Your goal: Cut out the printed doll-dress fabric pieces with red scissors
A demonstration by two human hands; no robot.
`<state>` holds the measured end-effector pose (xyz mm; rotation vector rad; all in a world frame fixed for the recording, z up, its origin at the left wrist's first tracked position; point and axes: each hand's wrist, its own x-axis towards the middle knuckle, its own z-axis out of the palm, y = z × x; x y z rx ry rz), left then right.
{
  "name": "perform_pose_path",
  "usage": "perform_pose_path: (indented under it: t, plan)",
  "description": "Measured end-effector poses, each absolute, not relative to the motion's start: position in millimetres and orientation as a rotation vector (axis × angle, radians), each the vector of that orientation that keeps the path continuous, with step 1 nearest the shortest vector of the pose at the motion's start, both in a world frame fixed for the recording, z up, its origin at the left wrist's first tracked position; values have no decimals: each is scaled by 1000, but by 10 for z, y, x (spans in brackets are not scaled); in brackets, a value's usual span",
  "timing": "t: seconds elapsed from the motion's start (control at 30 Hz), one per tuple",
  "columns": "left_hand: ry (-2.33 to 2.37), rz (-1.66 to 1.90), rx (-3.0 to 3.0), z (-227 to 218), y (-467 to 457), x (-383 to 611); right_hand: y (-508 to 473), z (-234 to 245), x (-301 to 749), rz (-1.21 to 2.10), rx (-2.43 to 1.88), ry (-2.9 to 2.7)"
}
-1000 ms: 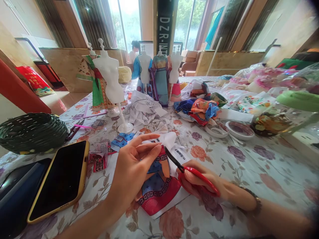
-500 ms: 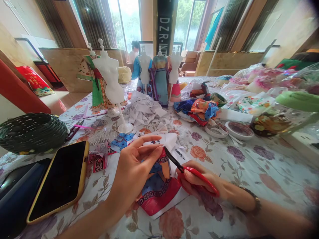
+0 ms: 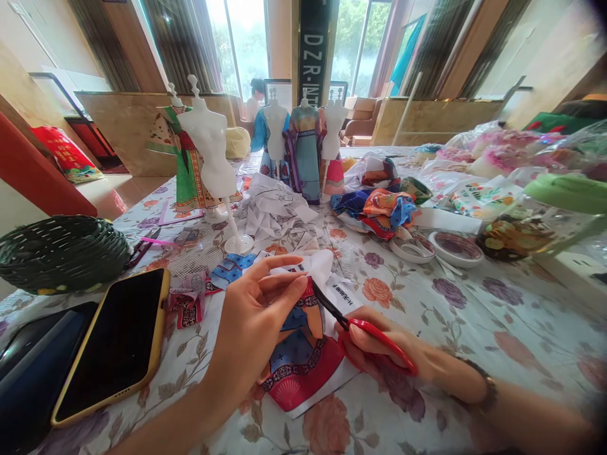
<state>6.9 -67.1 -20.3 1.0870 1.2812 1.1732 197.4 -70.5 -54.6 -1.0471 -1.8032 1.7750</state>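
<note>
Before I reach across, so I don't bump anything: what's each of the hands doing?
Left hand: closed, pinching the printed fabric.
Right hand: closed around the red-handled scissors.

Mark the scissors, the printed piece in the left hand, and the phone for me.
Scissors (image 3: 342, 318): head view, where blades meet handles.
Printed piece (image 3: 291, 351): head view, blue panel.
Phone (image 3: 112, 344): head view, dark screen.
</note>
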Motion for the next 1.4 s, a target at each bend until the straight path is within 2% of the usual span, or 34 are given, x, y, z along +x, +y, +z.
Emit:
perform_pose_path:
  t: [0.57,1.07,1.4]
  plan:
    - [1272,1137,1069,-199,-684,84,-707,-569,1962,1745,-967,-1791]
    - [1247,1136,1087,-200,-678,87,-728,-470,1956,1688,-1075,-1871]
    - [1260,1133,1099,-199,-667,77,-721,-578,1950,1692,-1096,-1784]
